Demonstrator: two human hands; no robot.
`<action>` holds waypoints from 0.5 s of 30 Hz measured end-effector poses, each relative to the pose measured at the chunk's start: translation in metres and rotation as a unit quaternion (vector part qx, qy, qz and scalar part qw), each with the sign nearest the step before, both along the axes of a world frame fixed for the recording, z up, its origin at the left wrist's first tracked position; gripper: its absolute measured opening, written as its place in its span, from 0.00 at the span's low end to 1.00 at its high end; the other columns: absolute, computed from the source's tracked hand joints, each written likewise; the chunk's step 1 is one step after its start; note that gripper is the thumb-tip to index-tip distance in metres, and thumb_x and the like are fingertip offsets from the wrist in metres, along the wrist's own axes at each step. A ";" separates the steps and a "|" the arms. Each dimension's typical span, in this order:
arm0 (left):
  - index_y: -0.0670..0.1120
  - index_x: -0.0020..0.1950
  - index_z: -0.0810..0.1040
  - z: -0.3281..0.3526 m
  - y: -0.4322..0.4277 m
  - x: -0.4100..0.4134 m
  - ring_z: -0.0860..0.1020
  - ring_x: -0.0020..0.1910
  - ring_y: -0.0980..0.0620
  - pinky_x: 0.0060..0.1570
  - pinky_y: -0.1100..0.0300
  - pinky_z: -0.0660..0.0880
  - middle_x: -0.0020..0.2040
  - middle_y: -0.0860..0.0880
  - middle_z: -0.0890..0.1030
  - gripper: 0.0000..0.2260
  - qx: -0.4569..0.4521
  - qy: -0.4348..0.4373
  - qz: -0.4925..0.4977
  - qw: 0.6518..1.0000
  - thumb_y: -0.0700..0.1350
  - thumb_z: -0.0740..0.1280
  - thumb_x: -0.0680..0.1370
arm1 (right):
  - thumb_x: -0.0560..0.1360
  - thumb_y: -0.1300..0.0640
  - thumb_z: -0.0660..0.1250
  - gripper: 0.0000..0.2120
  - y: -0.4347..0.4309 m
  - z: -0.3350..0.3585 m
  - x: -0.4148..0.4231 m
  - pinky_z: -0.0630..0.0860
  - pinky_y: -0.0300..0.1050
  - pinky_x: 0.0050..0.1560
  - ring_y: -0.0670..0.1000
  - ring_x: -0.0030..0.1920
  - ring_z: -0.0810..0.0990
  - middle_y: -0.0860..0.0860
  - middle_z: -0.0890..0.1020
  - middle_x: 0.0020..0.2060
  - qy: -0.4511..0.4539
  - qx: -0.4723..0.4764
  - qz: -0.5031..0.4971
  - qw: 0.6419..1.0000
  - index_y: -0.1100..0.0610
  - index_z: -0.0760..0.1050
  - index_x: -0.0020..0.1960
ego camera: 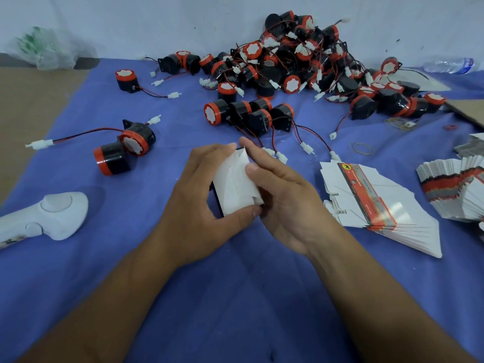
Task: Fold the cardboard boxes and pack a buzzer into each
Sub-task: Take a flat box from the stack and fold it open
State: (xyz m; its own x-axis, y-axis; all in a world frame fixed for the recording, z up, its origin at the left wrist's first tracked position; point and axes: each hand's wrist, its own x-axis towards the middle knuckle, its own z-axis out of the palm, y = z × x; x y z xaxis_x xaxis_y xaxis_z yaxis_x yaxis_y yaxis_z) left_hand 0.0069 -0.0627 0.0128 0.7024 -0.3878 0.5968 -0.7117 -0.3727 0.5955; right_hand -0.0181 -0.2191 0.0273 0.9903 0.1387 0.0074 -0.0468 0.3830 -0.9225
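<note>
Head view looks down on a blue cloth [235, 297] where both hands meet over 1 partly folded cardboard box [234, 187], held just above the cloth at the centre of the picture. The left hand [201, 187] wraps its curled fingers round the box's left side, with its thumb pressed against the lower edge. The right hand [285, 197] pinches the box's right side, thumb laid on the white flap and index finger reaching along the top edge. The box shows its plain white inner face, with a dark edge visible along its lower left side.

Just right of the right hand lies a fanned stack of flat box blanks [377, 203], white with a red printed strip, and a second stack [455, 189] sits further right at the frame's edge. A large pile of buzzers [301, 61], black with red rims and red-and-black leads, lies against the far wall. Nearer, a row of 4 buzzers [248, 113] lies just beyond the hands, their leads trailing toward the box. A pair of buzzers [123, 150] lies to the left, touching each other, and a single buzzer [127, 80] stands further back. A white plastic device [52, 216] rests at the left edge. A plastic bag [44, 48] and a water bottle [450, 64] lie by the wall.
</note>
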 end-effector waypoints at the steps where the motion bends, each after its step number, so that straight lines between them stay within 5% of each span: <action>1: 0.43 0.71 0.67 -0.001 0.000 -0.001 0.70 0.65 0.58 0.62 0.67 0.68 0.65 0.51 0.68 0.33 -0.010 0.013 -0.010 1.000 0.55 0.73 0.71 | 0.82 0.64 0.60 0.18 0.001 0.000 0.000 0.78 0.36 0.49 0.46 0.52 0.81 0.48 0.82 0.52 -0.007 -0.002 -0.002 1.000 0.47 0.75 0.67; 6: 0.47 0.72 0.62 -0.004 -0.002 -0.002 0.71 0.67 0.47 0.63 0.48 0.72 0.67 0.49 0.64 0.34 -0.007 0.045 -0.034 0.998 0.56 0.72 0.72 | 0.82 0.65 0.62 0.23 0.006 -0.002 -0.004 0.76 0.56 0.63 0.53 0.56 0.77 0.55 0.79 0.54 -0.045 -0.090 -0.038 0.994 0.48 0.70 0.73; 9: 0.49 0.73 0.61 -0.006 -0.003 -0.001 0.67 0.68 0.48 0.65 0.49 0.71 0.68 0.50 0.63 0.34 0.022 0.017 -0.031 0.999 0.58 0.70 0.73 | 0.81 0.61 0.64 0.22 0.006 -0.002 -0.004 0.78 0.52 0.63 0.50 0.57 0.80 0.53 0.82 0.56 -0.043 -0.091 -0.047 0.994 0.46 0.71 0.72; 12: 0.46 0.73 0.61 -0.009 -0.005 0.000 0.66 0.69 0.50 0.68 0.53 0.67 0.68 0.50 0.63 0.31 0.024 -0.010 -0.004 1.000 0.58 0.66 0.76 | 0.81 0.55 0.61 0.16 0.003 0.002 -0.001 0.79 0.44 0.58 0.46 0.57 0.82 0.46 0.84 0.56 -0.010 0.009 -0.034 0.999 0.48 0.75 0.67; 15: 0.45 0.72 0.61 -0.006 -0.005 0.001 0.69 0.66 0.50 0.66 0.54 0.68 0.65 0.51 0.65 0.24 -0.039 0.041 0.016 0.998 0.54 0.60 0.80 | 0.79 0.60 0.65 0.17 0.001 0.002 0.001 0.78 0.43 0.53 0.48 0.53 0.81 0.47 0.83 0.52 -0.035 0.008 -0.035 0.999 0.52 0.75 0.67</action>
